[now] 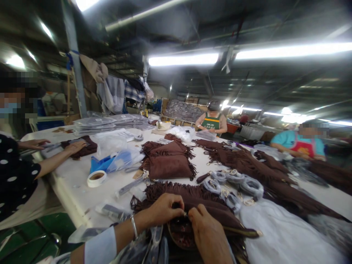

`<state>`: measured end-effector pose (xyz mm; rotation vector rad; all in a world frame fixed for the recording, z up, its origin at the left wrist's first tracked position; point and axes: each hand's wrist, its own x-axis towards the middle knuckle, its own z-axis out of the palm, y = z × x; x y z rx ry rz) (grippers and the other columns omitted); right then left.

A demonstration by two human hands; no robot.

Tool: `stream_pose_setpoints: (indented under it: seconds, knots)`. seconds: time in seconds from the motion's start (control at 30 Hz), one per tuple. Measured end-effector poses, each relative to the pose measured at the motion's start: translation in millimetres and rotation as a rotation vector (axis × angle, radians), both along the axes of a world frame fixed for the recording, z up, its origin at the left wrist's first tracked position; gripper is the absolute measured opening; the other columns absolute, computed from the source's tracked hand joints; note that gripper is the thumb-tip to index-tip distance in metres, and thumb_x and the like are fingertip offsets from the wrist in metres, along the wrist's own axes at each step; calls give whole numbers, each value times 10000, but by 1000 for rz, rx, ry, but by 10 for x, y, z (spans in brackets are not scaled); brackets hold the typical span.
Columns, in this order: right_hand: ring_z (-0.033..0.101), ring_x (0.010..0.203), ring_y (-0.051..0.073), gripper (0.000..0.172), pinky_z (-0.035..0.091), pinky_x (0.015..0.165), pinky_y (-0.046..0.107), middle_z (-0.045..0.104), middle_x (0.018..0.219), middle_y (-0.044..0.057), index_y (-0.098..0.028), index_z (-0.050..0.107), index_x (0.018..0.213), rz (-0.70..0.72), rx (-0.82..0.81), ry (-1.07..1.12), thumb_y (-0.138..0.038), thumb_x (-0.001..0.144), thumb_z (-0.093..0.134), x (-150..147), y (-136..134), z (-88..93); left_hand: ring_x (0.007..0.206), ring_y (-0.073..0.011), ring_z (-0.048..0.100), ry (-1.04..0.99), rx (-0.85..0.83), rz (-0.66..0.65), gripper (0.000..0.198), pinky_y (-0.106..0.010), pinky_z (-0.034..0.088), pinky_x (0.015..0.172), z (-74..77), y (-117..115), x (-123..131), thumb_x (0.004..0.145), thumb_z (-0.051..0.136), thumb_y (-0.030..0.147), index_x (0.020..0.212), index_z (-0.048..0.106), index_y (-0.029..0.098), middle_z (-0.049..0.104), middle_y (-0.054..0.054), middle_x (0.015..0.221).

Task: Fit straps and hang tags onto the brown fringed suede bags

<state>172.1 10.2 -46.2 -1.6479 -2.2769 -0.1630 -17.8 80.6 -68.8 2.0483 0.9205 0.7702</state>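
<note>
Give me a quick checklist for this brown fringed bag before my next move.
1. Left hand and right hand at the brown fringed bag: ok.
2. Bag fully shut: not ok; red-flecked lining shows at the opening.
3. Small piece between the hands firmly held: cannot tell, too small.
4. White tape roll apart from that bag: ok.
5. Coiled straps apart from both hands: ok.

A bag (pixel 217 209) is lying right before the person, under the left hand (pixel 165 208) and the right hand (pixel 208 231), and a pile of bags (pixel 170 167) is sitting behind it on the table (pixel 73 196). A roll of tape (pixel 96 182) is resting to the left, and rolled straps (pixel 253 184) are lying to the right.
</note>
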Motion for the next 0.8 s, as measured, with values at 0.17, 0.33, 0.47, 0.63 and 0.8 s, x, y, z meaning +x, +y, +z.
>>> stream_pose_setpoints:
  seconds: [0.17,0.33,0.47,0.63,0.8]
  knots:
    - [585,665,135,230,289,570,264,578,841,-13,-246,588,833,5,3,-18,-66,906,464,9,6,24,764,-150,585,12,-10,-8,113,-222,418,732,-34,13,10,783,633,238,859,690,176,682,17,817]
    - [585,667,140,232,311,585,262,593,824,-12,-235,577,853,19,30,50,-55,909,441,16,66,-62,846,-174,611,43,-22,-78,263,-231,444,761,52,-11,-60,727,619,173,984,671,196,688,6,930]
    - [605,733,154,234,377,653,255,615,848,10,-216,562,862,42,44,198,-60,914,396,63,193,-170,1030,-231,581,117,61,-156,589,-294,422,903,172,-57,-163,592,607,55,1145,620,260,659,-4,1115]
    - [631,749,161,223,422,682,249,637,804,15,-207,563,849,32,43,333,-80,887,383,90,323,-217,932,-190,607,-39,-195,-74,535,-272,447,822,110,28,-124,584,484,8,1044,660,217,682,12,980]
    - [634,683,148,224,432,644,227,650,738,-2,-211,566,806,22,54,372,-73,854,396,98,353,-221,800,-166,604,-89,-282,44,444,-251,451,703,-43,170,0,558,475,23,938,664,150,674,0,840]
